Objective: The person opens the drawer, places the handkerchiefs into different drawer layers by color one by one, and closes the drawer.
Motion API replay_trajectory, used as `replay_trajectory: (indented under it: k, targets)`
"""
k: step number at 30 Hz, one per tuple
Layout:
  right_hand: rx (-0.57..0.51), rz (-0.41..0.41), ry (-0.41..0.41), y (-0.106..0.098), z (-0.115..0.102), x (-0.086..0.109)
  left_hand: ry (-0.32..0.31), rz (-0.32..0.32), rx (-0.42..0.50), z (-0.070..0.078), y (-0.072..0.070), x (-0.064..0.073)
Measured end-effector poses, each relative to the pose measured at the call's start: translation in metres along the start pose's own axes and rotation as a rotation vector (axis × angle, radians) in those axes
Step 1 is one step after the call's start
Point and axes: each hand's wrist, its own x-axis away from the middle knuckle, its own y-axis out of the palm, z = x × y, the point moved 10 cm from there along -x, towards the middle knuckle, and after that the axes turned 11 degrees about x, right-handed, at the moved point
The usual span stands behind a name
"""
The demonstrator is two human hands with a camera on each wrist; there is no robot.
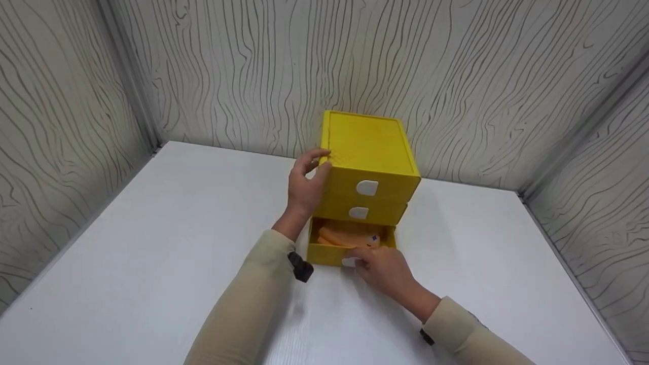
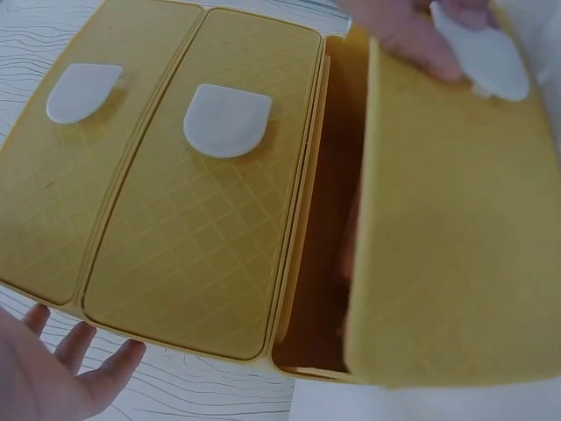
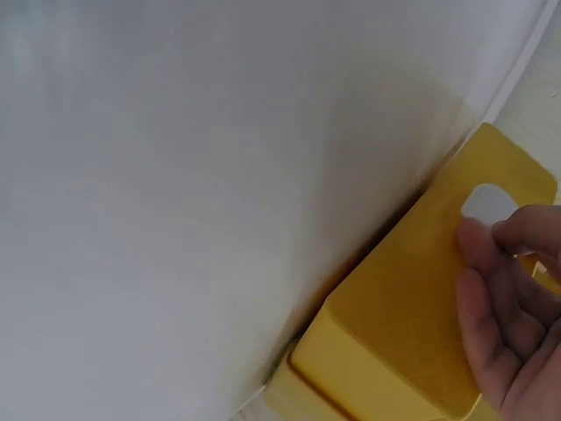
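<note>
A yellow cabinet with three stacked drawers (image 1: pixel 372 142) stands toward the back of the table. Its bottom drawer (image 1: pixel 324 256) is pulled out, and an orange soft-looking item (image 1: pixel 352 236) with a small blue mark lies inside. My right hand (image 1: pixel 388 271) pinches the white handle (image 3: pixel 488 203) of that drawer between thumb and fingers. Against the cabinet's left side and top front corner rests my left hand (image 1: pixel 304 190), its fingers extended. White tabs mark the closed upper drawer (image 2: pixel 83 175) and middle drawer (image 2: pixel 202 237).
Under the cabinet is a white table (image 1: pixel 203 213). Wood-grain panels (image 1: pixel 253 66) enclose it at the back and both sides. Black devices sit on the left wrist (image 1: pixel 302 267) and right wrist (image 1: pixel 427 336).
</note>
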Motion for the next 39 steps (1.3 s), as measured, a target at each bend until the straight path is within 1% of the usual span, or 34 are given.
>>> replay_trajectory:
  k: [5,9,17,22,26,32,39]
  targets:
    - [-0.007,0.024,0.0,0.003,0.011,-0.01,-0.004,-0.003,-0.011,-0.003,0.0,0.002]
    - [-0.02,0.019,0.032,0.006,0.018,-0.019,0.005,-0.005,-0.021,-0.002,-0.001,0.002]
    - [0.004,0.006,0.111,0.011,0.032,-0.034,0.038,-0.024,-0.026,0.003,0.002,0.002]
    - [-0.007,0.011,0.149,0.015,0.04,-0.039,0.03,-0.021,-0.037,0.004,0.004,0.002]
    - [-0.027,0.029,0.149,0.017,0.041,-0.043,0.04,-0.007,-0.045,0.004,0.003,0.001]
    - [-0.047,0.046,0.134,0.019,0.035,-0.049,0.069,0.017,-0.047,0.006,-0.005,-0.001]
    - [-0.07,0.049,0.152,0.024,0.032,-0.052,0.083,0.036,-0.046,0.005,-0.012,-0.001]
